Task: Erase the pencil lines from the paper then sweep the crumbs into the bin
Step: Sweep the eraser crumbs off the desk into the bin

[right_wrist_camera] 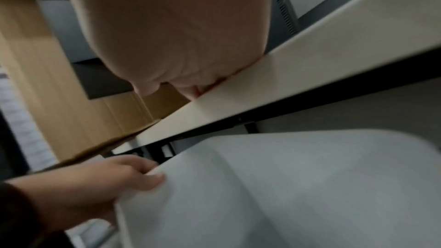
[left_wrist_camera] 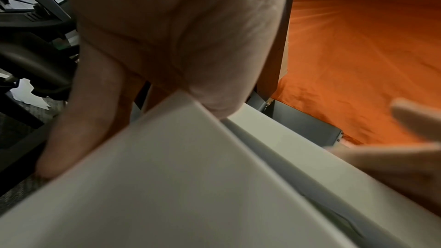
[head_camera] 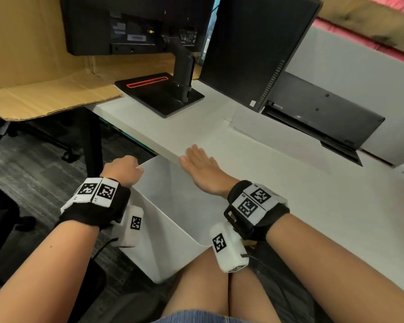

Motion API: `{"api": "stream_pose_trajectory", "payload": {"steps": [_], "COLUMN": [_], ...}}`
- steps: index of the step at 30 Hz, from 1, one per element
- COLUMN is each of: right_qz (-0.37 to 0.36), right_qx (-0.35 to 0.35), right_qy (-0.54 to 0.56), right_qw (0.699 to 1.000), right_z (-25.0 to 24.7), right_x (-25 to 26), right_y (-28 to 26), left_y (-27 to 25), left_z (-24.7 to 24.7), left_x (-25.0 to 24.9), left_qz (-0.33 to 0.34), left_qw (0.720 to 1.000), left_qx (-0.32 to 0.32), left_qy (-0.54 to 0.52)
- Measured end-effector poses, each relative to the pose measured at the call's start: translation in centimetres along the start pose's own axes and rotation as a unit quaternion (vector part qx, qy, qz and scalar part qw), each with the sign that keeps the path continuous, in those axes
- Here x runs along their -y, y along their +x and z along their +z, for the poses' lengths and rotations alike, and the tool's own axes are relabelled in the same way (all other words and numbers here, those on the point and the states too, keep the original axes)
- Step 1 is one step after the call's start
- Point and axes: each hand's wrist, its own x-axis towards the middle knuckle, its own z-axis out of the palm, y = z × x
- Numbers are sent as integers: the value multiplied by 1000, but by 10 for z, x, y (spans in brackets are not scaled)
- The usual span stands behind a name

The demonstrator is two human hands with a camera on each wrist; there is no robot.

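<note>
A seated person is holding a white bin (head_camera: 173, 206) just below the front edge of a white counter (head_camera: 313, 194). The left hand (head_camera: 123, 169) is gripping the bin's far rim, fingers curled over it. The right hand (head_camera: 202, 169) is lying flat, fingers straight, on the counter's edge directly above the bin's opening. Two black monitors (head_camera: 254, 50) are standing at the counter's back.

The bin (head_camera: 173, 206) is plain white, and the worktop (head_camera: 289, 194) off-white. Both monitors (head_camera: 135, 24) are black; one stand base (head_camera: 159, 94) has a red strip. The cardboard (head_camera: 44, 96) is tan, the wristbands (head_camera: 96, 206) black with black-and-white square codes.
</note>
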Motion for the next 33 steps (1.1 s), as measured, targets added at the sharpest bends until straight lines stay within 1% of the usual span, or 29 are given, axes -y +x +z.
{"api": "stream_pose_trajectory", "payload": {"steps": [1, 2, 3, 4, 5, 7, 8, 9, 10, 11, 14, 15, 16, 17, 18, 19, 21, 22, 23, 24, 25, 27, 30, 31, 32, 33], "right_qz": [-23, -35, -35, -23, -3, 75, 117, 139, 136, 109, -22, -58, -82, -93, -93, -84, -32, -3, 21, 37, 36, 13, -79, -107, -120, -113], "right_qx": [10, 6, -16, -49, -79, -110, -110, -106, -100, -92, -62, -45, -21, -6, -9, -27, -76, -90, -99, -104, -107, -93, -37, -4, 24, 31], "right_qy": [57, 110, 145, 153, 141, 87, 55, 22, -9, -30, -54, -38, 1, 49, 92, 125, 147, 133, 92, 37, -11, -39, -20, 3, 44, 97], "right_qw": [998, 993, 989, 987, 987, 987, 986, 984, 986, 989, 996, 997, 996, 994, 991, 988, 986, 987, 991, 993, 994, 995, 996, 994, 992, 988], "right_z": [0, -3, -7, -12, -17, -25, -26, -25, -20, -13, 13, 18, 18, 15, 10, 3, -15, -22, -26, -27, -24, -12, 7, 10, 8, 2], "right_x": [9, 14, 15, 11, 2, -24, -35, -43, -45, -43, -19, -9, -3, 1, 0, -6, -26, -38, -49, -55, -57, -47, -14, -5, -1, -1], "right_y": [-4, -7, -9, -8, -5, 7, 13, 18, 22, 25, 24, 19, 15, 10, 6, 5, 7, 10, 14, 18, 22, 25, 18, 14, 12, 11], "left_y": [0, 1, 1, 1, 0, 0, 0, 0, 0, -1, -2, -3, -3, -3, -3, -4, -6, -8, -8, -8, -8, -11, -17, -20, -23, -25], "left_z": [0, 0, -1, 0, -1, -2, -2, -2, -3, -3, -5, -6, -6, -8, -9, -9, -9, -8, -8, -8, -7, -5, -9, -11, -13, -15], "left_x": [0, 1, 2, 3, 4, 5, 5, 5, 4, 3, 4, 5, 6, 7, 9, 9, 9, 9, 7, 6, 6, 4, 1, 0, 0, -1], "left_qz": [0, 0, -1, -1, -2, -3, -5, -7, -7, -7, -12, -15, -19, -24, -29, -33, -37, -39, -41, -43, -48, -62, -84, -92, -98, -104], "left_qw": [1000, 1000, 1000, 1000, 1000, 1000, 1000, 1000, 1000, 1000, 1000, 1000, 1000, 999, 999, 999, 999, 999, 999, 999, 999, 998, 996, 996, 995, 995], "left_qx": [0, -1, -1, -2, -2, -4, -4, -4, -4, -3, -9, -15, -20, -23, -24, -25, -26, -25, -25, -21, -17, -5, 2, 4, 4, 5], "left_qy": [2, 4, 6, 6, 5, 1, -1, -4, -5, -6, 0, 2, 0, -5, -10, -12, -10, -10, -5, 1, 5, -1, -6, -6, -6, -7]}}
